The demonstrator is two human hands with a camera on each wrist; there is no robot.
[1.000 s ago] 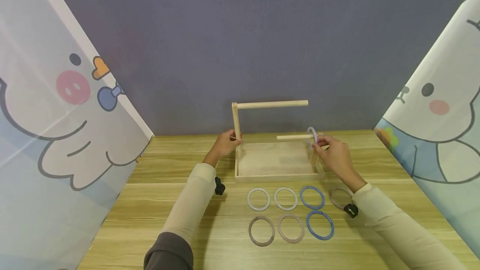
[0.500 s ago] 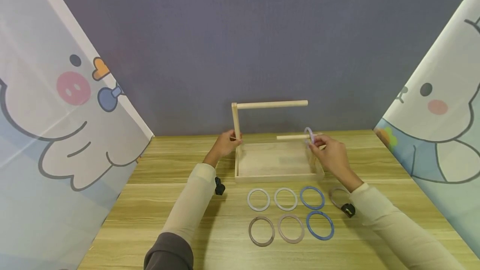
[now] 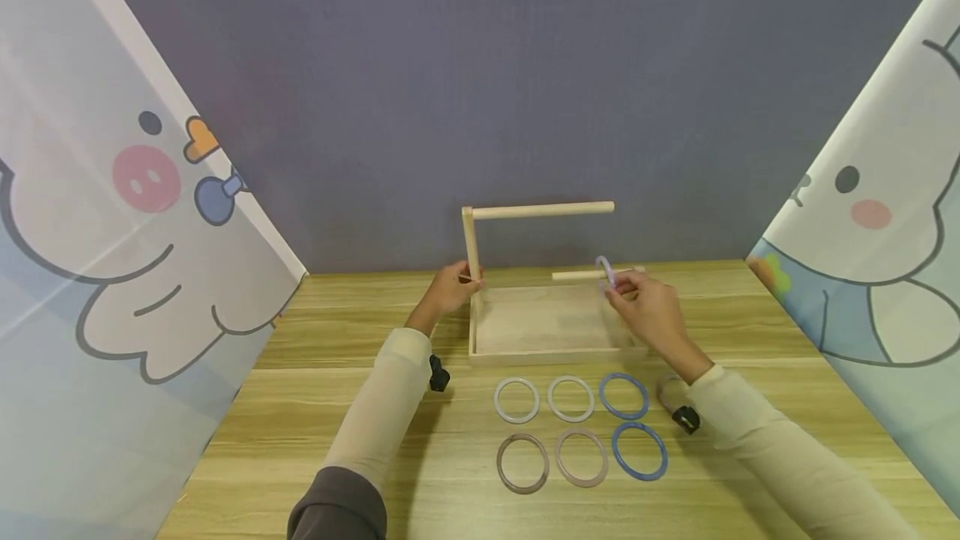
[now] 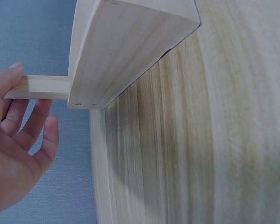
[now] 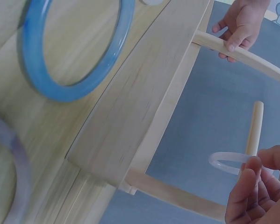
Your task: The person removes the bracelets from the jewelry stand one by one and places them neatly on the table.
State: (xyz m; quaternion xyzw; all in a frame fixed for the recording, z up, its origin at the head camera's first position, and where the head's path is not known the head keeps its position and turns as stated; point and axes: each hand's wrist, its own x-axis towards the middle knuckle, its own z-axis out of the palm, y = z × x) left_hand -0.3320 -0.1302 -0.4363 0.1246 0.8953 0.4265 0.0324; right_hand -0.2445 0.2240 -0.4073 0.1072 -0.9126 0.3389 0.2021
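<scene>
My left hand grips the left post of a light wooden bangle stand, thumb on one side and fingers on the other in the left wrist view. My right hand pinches a pale lavender bangle between thumb and fingertips. That bangle stands on edge at the lower rod, which appears to pass through it. The rod's free end points left, and its right end is partly behind the hand. Above runs the bare upper rod. The stand's shallow tray base rests on the table.
In front of the stand, bangles lie flat in two rows, among them a white bangle, a blue bangle and a brown bangle. A greyish bangle is partly covered by the right wrist camera. A grey backdrop rises behind.
My right hand has slid the lavender bangle leftward along the lower rod, nearer its free end. The left hand has stayed on the post.
</scene>
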